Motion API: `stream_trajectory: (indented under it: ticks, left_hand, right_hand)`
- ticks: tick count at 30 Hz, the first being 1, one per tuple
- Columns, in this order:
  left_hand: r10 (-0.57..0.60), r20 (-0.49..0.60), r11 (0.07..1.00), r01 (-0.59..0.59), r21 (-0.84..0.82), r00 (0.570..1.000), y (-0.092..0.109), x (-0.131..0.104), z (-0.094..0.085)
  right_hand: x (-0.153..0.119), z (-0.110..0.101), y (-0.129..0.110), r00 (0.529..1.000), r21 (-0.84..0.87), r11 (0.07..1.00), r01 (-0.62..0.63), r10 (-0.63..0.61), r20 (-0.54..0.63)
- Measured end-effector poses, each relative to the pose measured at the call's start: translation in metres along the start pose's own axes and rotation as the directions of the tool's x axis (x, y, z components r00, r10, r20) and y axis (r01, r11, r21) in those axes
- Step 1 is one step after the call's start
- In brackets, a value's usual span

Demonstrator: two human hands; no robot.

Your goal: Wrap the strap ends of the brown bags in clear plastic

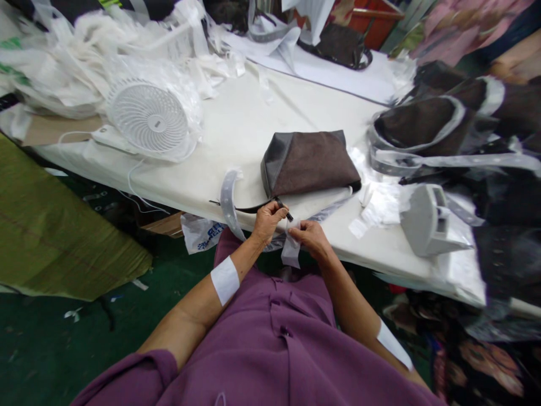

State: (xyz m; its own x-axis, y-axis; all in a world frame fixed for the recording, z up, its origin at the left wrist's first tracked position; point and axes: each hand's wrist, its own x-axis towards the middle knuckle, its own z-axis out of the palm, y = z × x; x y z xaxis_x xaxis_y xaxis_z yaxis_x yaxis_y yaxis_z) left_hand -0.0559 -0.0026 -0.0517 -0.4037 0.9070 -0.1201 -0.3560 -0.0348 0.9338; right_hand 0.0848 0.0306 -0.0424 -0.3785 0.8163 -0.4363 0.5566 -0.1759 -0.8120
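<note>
A brown and black bag (313, 163) lies on the white table (236, 118) just beyond my hands. My left hand (269, 221) is closed on a thin black strap (251, 210) near the table's front edge. My right hand (310, 234) pinches a small white sheet (291, 252) that hangs down over the edge, close beside the strap's end. A strap in clear wrapping (228, 197) curves to the left of my left hand and passes below it, partly hidden by my hands.
A white fan (147, 115) in plastic stands at the left. At the right are a grey tape dispenser (425, 223), white papers (382, 203) and a pile of dark bags (422, 127). A person in pink (456, 31) is at the upper right.
</note>
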Motion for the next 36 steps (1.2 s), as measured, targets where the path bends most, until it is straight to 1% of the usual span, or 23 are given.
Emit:
stream_trajectory:
  ticks: [6,9,14,19,24,28,32,36]
  left_hand:
    - [0.021,0.057,1.0,-0.021,-0.009,0.998,-0.001,-0.001,-0.004]
    - [0.009,0.081,1.0,-0.011,0.023,0.997,-0.001,-0.002,-0.006]
    - [-0.068,0.066,0.997,0.066,0.027,0.996,0.001,-0.003,-0.005]
    - [-0.108,0.052,0.993,0.11,-0.051,0.993,0.004,-0.003,-0.002]
    - [-0.113,0.039,0.992,0.115,-0.053,0.993,0.003,-0.004,-0.004]
    - [-0.108,-0.001,0.988,0.107,-0.113,0.994,0.0,-0.003,-0.004]
    - [-0.106,0.016,0.985,0.107,-0.132,0.994,-0.001,0.0,-0.003]
    - [-0.108,0.018,0.984,0.11,-0.14,0.994,-0.001,0.001,-0.003]
  right_hand:
    - [0.001,0.002,-0.005,1.0,0.04,0.999,0.019,-0.018,-0.01]
    - [0.0,0.002,-0.008,0.998,0.036,0.997,0.064,-0.063,-0.008]
    - [0.0,0.001,-0.006,0.981,-0.063,0.981,0.183,-0.186,-0.049]
    - [0.004,0.0,0.001,0.972,-0.155,0.965,0.211,-0.225,-0.074]
    - [0.002,0.001,0.003,0.942,-0.162,0.95,0.266,-0.292,-0.164]
    - [-0.002,0.003,0.008,0.941,-0.173,0.95,0.26,-0.289,-0.175]
    - [-0.005,0.003,0.012,0.941,-0.169,0.956,0.238,-0.27,-0.204]
    - [-0.006,0.002,0.008,0.944,-0.182,0.961,0.21,-0.248,-0.219]
